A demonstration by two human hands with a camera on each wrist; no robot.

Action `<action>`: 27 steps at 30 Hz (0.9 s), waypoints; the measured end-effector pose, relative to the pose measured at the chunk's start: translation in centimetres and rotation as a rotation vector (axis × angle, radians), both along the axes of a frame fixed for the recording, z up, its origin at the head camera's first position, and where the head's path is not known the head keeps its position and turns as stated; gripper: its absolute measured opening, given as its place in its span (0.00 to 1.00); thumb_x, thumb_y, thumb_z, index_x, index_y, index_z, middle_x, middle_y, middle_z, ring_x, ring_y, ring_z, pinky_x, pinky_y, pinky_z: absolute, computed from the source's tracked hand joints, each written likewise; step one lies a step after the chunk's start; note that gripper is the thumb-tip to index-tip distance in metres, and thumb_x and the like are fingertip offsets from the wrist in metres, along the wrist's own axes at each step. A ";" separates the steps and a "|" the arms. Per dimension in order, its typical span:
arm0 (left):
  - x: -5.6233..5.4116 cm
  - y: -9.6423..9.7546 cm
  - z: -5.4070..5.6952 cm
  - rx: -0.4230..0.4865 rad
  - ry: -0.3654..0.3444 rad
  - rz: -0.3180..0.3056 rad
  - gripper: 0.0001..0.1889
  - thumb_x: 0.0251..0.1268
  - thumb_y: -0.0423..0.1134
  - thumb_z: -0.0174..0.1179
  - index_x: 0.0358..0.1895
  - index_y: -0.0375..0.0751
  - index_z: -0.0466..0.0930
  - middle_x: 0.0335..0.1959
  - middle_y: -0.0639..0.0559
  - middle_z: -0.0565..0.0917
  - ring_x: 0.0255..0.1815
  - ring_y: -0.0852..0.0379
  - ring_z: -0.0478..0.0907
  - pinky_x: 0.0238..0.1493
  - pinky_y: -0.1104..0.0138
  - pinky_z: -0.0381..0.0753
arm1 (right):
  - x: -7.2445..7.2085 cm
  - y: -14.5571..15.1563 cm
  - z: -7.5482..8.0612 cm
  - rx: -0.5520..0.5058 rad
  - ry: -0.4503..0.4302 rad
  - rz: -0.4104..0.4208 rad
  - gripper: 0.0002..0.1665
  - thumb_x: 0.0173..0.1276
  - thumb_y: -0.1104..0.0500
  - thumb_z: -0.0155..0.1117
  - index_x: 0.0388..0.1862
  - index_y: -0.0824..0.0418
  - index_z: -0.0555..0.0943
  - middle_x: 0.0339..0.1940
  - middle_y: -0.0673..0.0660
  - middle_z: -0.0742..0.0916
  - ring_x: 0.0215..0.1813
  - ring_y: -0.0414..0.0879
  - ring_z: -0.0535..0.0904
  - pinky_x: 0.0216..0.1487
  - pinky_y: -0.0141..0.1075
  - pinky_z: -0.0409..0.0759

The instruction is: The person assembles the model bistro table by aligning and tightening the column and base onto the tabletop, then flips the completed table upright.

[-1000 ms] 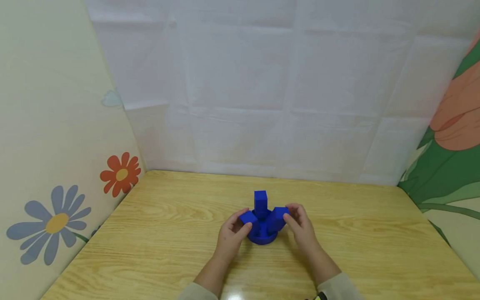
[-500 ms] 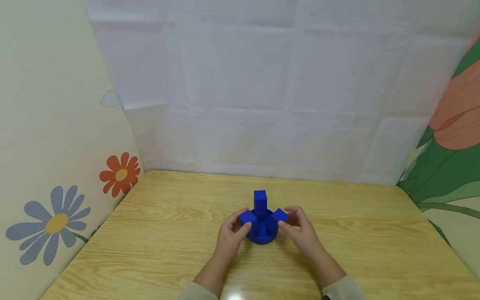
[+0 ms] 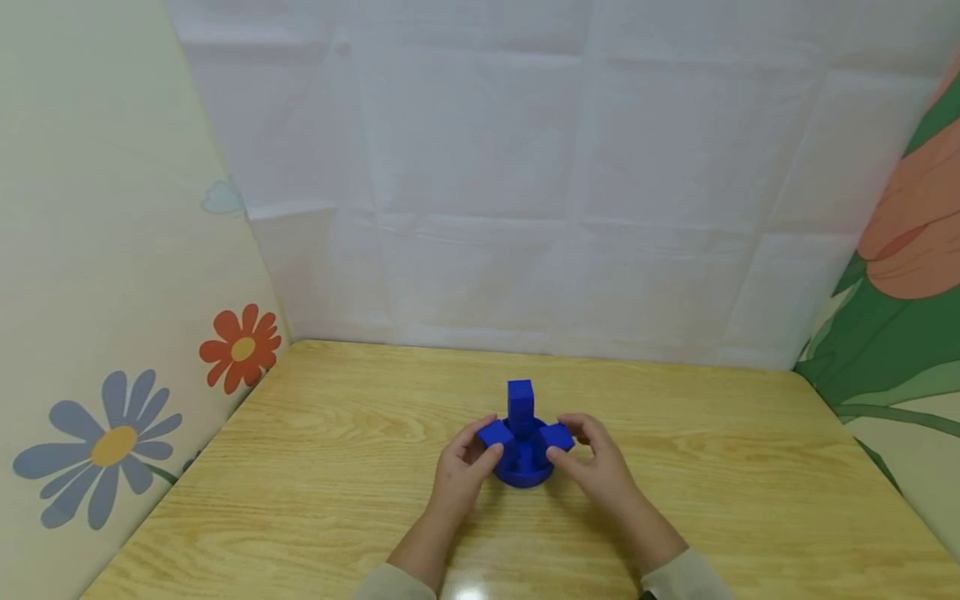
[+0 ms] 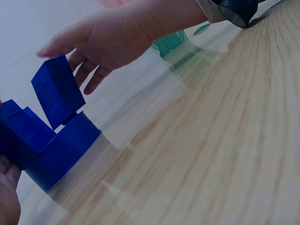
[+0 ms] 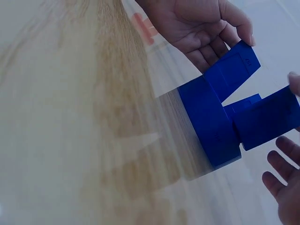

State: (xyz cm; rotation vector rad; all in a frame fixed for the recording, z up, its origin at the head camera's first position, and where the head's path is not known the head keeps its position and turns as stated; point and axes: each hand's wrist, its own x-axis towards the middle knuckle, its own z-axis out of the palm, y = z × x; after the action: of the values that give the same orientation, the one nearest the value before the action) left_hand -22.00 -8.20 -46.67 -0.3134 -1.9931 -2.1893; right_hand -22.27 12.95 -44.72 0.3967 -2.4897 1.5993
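A round blue base stands on the table with three blue rectangular blocks rising from it. My left hand holds the left block between thumb and fingers. On the other side, my right hand pinches the right block, thumb at its near side and fingers behind. The back block stands upright, untouched by either hand. In the left wrist view, the block by the right hand leans outward over the base rim. Both held blocks have their lower ends in or at the base.
The wood-grain table extends around the base on all sides. A creased white cloth hangs behind it. Side panels with printed flowers flank the table. A dark band sits on the right wrist.
My right hand has shifted slightly left and nearer, and the right block has turned and come in closer to the base. The left hand and back block stay nearly still.
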 end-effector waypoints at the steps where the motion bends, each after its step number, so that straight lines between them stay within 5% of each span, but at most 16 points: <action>1: 0.0 0.0 0.0 0.000 0.001 -0.001 0.23 0.64 0.24 0.58 0.63 0.22 0.70 0.62 0.27 0.74 0.52 0.73 0.77 0.54 0.79 0.76 | 0.0 0.1 0.0 -0.004 0.014 0.012 0.23 0.69 0.57 0.65 0.60 0.64 0.76 0.58 0.58 0.82 0.61 0.54 0.75 0.66 0.52 0.70; 6: 0.0 0.0 0.0 0.000 -0.004 0.001 0.23 0.63 0.24 0.58 0.63 0.22 0.71 0.62 0.27 0.75 0.51 0.73 0.77 0.54 0.79 0.76 | 0.0 0.8 0.2 -0.067 0.046 0.078 0.17 0.73 0.64 0.52 0.58 0.65 0.78 0.58 0.60 0.83 0.65 0.49 0.74 0.67 0.42 0.71; 12: 0.0 0.0 0.0 -0.011 -0.008 0.009 0.23 0.63 0.24 0.58 0.63 0.23 0.71 0.62 0.28 0.75 0.51 0.74 0.77 0.54 0.79 0.76 | -0.2 1.3 0.4 -0.099 0.082 0.164 0.19 0.70 0.68 0.54 0.58 0.71 0.77 0.56 0.68 0.83 0.57 0.30 0.75 0.60 0.30 0.74; 19: -0.1 0.0 0.0 -0.016 0.000 0.011 0.23 0.63 0.23 0.58 0.63 0.23 0.71 0.61 0.27 0.75 0.50 0.73 0.77 0.53 0.79 0.76 | -0.1 1.0 0.7 -0.035 0.003 0.106 0.19 0.65 0.62 0.66 0.55 0.65 0.79 0.53 0.61 0.85 0.59 0.52 0.77 0.65 0.42 0.73; 27: 0.0 0.0 0.1 -0.028 -0.009 0.008 0.23 0.64 0.25 0.58 0.63 0.24 0.71 0.61 0.28 0.76 0.51 0.73 0.77 0.54 0.79 0.76 | -0.1 -0.6 0.8 -0.040 -0.056 0.015 0.18 0.61 0.61 0.71 0.49 0.61 0.79 0.49 0.56 0.84 0.57 0.50 0.77 0.65 0.48 0.70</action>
State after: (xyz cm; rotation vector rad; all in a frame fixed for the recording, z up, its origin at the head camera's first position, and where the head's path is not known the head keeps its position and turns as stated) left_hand -21.96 -8.23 -46.60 -0.2992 -2.0282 -2.1632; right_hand -22.40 12.32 -43.92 0.3706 -2.4968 1.6856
